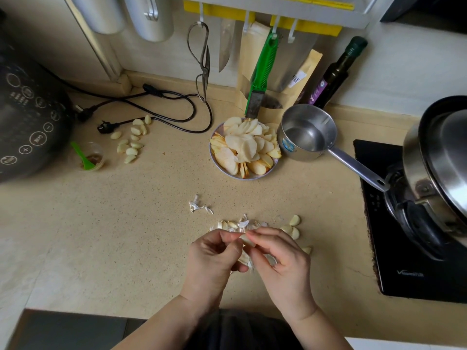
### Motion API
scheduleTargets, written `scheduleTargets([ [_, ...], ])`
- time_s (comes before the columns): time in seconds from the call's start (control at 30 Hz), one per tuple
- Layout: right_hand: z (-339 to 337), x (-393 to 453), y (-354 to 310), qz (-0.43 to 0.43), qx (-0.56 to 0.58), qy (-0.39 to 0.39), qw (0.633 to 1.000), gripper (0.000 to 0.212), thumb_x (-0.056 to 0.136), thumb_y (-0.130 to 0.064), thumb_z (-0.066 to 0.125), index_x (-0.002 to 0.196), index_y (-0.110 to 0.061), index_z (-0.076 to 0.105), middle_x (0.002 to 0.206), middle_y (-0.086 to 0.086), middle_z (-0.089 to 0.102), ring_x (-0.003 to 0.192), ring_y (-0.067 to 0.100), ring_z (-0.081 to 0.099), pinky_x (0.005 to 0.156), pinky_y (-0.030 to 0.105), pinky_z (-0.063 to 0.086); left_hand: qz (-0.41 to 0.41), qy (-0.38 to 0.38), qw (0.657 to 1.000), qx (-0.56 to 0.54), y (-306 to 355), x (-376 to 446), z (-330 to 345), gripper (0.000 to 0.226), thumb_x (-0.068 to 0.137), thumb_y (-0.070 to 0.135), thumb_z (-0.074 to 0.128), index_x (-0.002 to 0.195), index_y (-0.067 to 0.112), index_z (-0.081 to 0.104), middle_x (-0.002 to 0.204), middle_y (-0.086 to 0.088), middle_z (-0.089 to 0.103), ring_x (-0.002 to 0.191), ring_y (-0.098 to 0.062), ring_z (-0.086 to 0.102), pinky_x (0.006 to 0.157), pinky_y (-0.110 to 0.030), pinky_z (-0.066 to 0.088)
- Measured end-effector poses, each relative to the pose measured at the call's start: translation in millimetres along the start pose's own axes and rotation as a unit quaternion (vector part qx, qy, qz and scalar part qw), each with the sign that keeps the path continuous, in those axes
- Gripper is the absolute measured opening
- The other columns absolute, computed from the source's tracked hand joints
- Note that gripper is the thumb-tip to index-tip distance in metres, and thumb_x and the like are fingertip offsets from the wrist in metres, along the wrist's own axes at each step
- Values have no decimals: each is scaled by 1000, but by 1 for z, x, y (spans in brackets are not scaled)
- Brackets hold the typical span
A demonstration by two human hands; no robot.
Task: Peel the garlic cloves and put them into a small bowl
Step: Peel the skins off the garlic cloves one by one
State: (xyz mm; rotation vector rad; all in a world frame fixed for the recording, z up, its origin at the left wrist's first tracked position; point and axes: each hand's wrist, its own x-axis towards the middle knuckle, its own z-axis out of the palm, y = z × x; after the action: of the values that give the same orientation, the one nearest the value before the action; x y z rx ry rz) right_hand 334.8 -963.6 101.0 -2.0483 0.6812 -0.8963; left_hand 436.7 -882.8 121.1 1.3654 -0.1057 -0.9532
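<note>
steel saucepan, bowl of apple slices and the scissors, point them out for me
steel saucepan (307, 132), head view, inner wall of the pan
bowl of apple slices (255, 177), head view, near rim
scissors (203, 69), head view, pivot of the blades

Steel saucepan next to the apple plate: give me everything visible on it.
The steel saucepan is small, shiny metal, with straight walls and a round open top, no lid. It stands upright on the countertop, and looks empty, though reflections make that uncertain. A blue-and-white sticker sits low on its left wall. Its long flat metal handle runs down and right, ending over the black cooktop near the lidded pot. It stands close beside the plate of apple slices; contact unclear. Neither hand touches it.
</note>
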Motion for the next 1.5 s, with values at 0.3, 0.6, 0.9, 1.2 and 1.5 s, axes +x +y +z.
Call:
scheduleTargets([
  [0.3, 1, -1, -1, 36, 53, -1, 998, 30, 78, -13, 68, 105, -25, 70, 105, -20, 66, 95, 5, 67, 77, 17, 54, 2, 9, 1000, 10, -3, 2, 0, 27, 86, -9, 56, 71, 5, 72, 63, -7, 66, 52, -11, 58, 49, -23, 52],
  [0.6, 4, -2, 0, 34, 27, 13, 999, 40, 71, 1, 73, 104, -21, 70, 105, -18, 63, 91, 4, 68, 75, 16, 55, 3, 3, 1000, -6, -3, 1, 0, 21, 86, -8, 57, 75, 2, 71, 74, -15, 69, 59, -18, 61, 51, -23, 52],
  [0.9, 3, -2, 0, 15, -17, 22, 999, 39, 65, 12, 79, 96, -12, 74, 98, -7, 65, 88, 5, 67, 74, 16, 55, 14, 27, 1000, 7, -5, 1, 2, 20, 85, -7, 60, 69, 2, 68, 67, -14, 64, 55, -17, 59, 51, -25, 53],
  [1.2, 2, -2, -1, 22, 10, 4, 1000, 37, 68, 8, 77, 96, -16, 73, 96, -5, 67, 86, 7, 68, 71, 19, 57, 38, 11, 998, 41, -5, 3, -3, 22, 83, -11, 59, 65, 2, 62, 59, -5, 62, 53, -14, 60, 49, -25, 52],
  [1.5, 2, 0, -10, 251, 293, -13, 923, 24, 77, -13, 74, 98, -22, 73, 87, 14, 73, 74, 27, 71, 68, 32, 58, 6, -34, 999, 21, -7, 6, -5, 19, 92, 1, 52, 75, 2, 61, 71, -9, 66, 57, -16, 62, 53, -25, 52],
])
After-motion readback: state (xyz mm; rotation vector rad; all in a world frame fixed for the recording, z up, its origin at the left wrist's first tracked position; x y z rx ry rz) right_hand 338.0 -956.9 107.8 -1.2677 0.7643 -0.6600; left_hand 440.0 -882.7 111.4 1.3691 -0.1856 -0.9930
